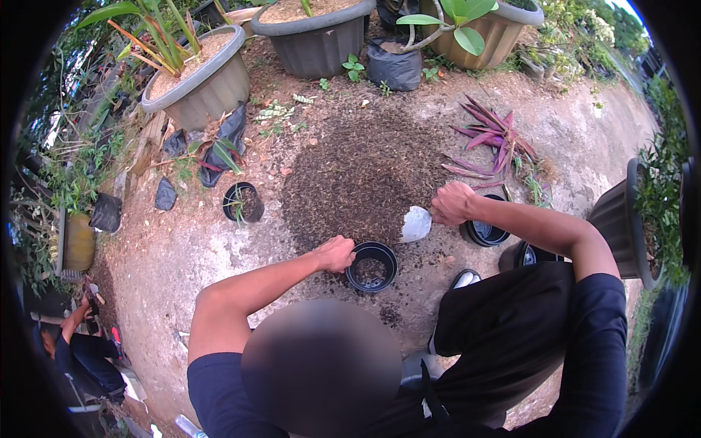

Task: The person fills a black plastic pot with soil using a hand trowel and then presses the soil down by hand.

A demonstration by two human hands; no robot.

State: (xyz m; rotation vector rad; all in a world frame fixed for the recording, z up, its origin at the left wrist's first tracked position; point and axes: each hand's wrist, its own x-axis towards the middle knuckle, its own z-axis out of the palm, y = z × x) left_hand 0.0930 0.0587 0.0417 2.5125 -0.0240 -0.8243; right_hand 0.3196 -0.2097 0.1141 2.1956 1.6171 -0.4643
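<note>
The black pot (372,250) is smooth plastic; the scoop (416,225), possibly plastic too; the soil (358,168), rough and matt.

A person wears a dark navy top whose left sleeve (215,394) and right sleeve (595,321) are short, plain and fairly loose, each ending in a simple hem above the elbow. Below the sleeves, both forearms are bare, as are the left hand (336,254) and the right hand (453,203). The trousers (504,328) are black, roomy and softly creased. A dark strap (431,394) hangs near the waist. One piece of footwear (465,279) shows, dark and white. The head (321,365) is a blurred, dark oval.
</note>
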